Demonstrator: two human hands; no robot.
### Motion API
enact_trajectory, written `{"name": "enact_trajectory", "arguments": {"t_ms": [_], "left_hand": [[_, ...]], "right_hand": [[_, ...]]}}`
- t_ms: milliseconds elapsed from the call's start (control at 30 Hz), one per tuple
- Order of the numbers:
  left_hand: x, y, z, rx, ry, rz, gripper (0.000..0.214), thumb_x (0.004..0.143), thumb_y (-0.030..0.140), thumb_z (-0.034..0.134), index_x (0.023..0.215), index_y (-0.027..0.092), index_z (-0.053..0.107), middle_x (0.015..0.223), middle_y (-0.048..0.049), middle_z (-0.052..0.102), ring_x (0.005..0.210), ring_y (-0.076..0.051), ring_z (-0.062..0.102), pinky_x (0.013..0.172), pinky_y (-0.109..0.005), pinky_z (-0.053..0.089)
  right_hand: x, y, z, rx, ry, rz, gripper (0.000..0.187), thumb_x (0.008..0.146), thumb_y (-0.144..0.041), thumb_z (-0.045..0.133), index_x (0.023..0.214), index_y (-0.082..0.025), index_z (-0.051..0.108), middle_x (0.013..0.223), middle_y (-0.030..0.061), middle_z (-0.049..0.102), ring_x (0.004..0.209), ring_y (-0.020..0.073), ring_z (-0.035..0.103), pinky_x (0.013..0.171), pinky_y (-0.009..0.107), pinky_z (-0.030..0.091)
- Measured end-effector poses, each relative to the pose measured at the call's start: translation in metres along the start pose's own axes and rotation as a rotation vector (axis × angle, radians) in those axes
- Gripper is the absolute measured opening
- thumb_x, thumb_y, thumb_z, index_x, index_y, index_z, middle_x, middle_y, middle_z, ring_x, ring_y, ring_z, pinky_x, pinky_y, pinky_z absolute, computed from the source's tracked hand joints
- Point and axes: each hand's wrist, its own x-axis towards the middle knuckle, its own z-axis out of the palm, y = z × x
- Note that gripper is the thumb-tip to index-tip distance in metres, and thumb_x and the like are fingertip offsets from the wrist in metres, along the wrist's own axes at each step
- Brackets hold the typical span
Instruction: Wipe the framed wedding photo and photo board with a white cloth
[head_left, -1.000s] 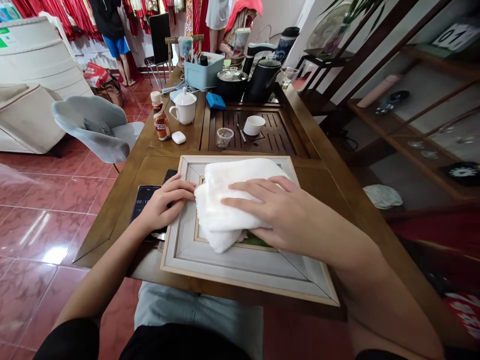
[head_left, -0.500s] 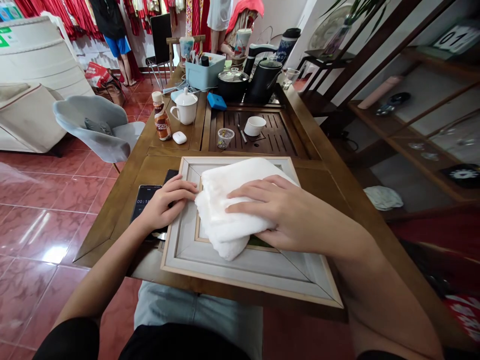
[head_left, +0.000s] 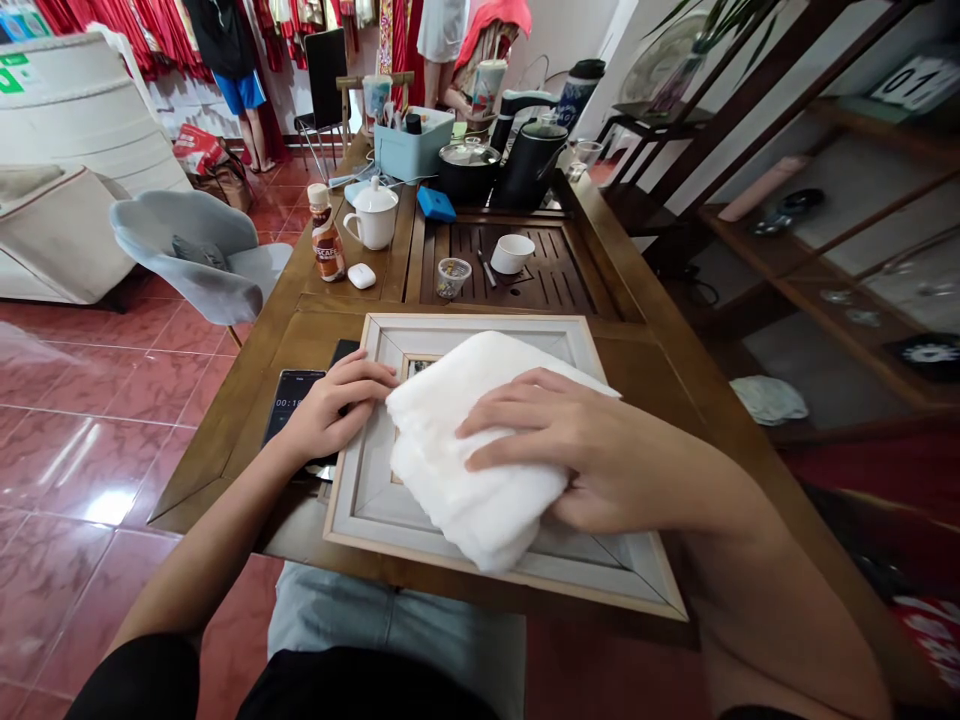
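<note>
A picture frame [head_left: 360, 505] with a pale grey border and light wood edges lies on the table. My left hand [head_left: 341, 400] rests across its left edge, fingers stretched out and fingertips touching the border. A folded white towel [head_left: 450, 470] covers most of the frame's middle, so the picture is largely hidden. My right hand [head_left: 555, 435] presses on the towel with bent fingers, its thumb side tucked against the cloth. Beside my left wrist lies a phone [head_left: 291, 400] with a timer on its screen, partly covered by that hand.
Beyond the frame stand a bottle [head_left: 326, 240], a lidded white mug [head_left: 375, 215], an earbud case [head_left: 361, 276], a small clear cup [head_left: 453, 278] and a white bowl [head_left: 513, 254]. Farther back are a blue bin [head_left: 409, 150] and a black kettle [head_left: 532, 165]. A chair [head_left: 199, 250] is at left.
My right hand has drawn the towel slightly toward me and turned it, baring a bit of the picture at its upper left. My left hand has stayed in place.
</note>
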Motion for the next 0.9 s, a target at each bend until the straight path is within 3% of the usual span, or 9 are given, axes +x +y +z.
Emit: {"name": "enact_trajectory", "arguments": {"t_ms": [200,400,567,767,900], "left_hand": [[-0.0006,-0.0002,0.0002,0.012,0.01,0.0,0.033,0.096,0.007,0.043,0.104,0.021,0.072,0.115,-0.0065,0.073,0.115,-0.019,0.07,0.125,-0.047,0.036],[-0.0005,-0.0006,-0.0001,0.02,0.001,0.004,0.031,0.095,0.007,0.044,0.104,0.021,0.07,0.115,-0.0067,0.074,0.117,-0.02,0.07,0.124,-0.048,0.037],[0.0001,0.0,-0.0007,0.035,0.004,0.015,0.035,0.096,0.006,0.042,0.105,0.021,0.072,0.115,-0.0063,0.073,0.115,-0.018,0.07,0.124,-0.046,0.037],[0.0003,-0.0001,-0.0006,0.036,0.008,0.033,0.031,0.095,0.005,0.043,0.104,0.02,0.069,0.114,-0.0069,0.074,0.117,-0.019,0.07,0.124,-0.044,0.037],[0.0,-0.0002,-0.001,0.043,0.009,0.031,0.033,0.094,0.006,0.042,0.103,0.02,0.071,0.115,-0.0064,0.073,0.114,-0.017,0.07,0.125,-0.044,0.036]], "right_hand": [[0.0002,0.0025,-0.0004,-0.113,0.063,0.078,0.044,0.072,-0.007,0.051,0.106,-0.023,0.073,0.123,0.0075,0.075,0.114,0.0272,0.068,0.1,0.047,0.041],[0.0014,0.0012,-0.0002,-0.022,0.026,-0.016,0.049,0.067,-0.005,0.05,0.105,-0.025,0.074,0.122,0.0046,0.076,0.113,0.0241,0.069,0.102,0.045,0.041],[0.0017,0.0026,0.002,-0.138,0.087,0.082,0.045,0.071,-0.006,0.049,0.105,-0.022,0.073,0.121,0.0074,0.075,0.112,0.0281,0.069,0.097,0.048,0.043],[0.0011,-0.0005,0.0026,-0.013,0.04,-0.029,0.048,0.069,-0.005,0.05,0.107,-0.024,0.073,0.122,0.0046,0.075,0.115,0.0237,0.068,0.102,0.045,0.041],[0.0019,0.0006,0.0026,-0.109,0.074,0.045,0.046,0.071,-0.005,0.05,0.107,-0.022,0.073,0.123,0.0066,0.075,0.114,0.0269,0.068,0.098,0.047,0.043]]}}
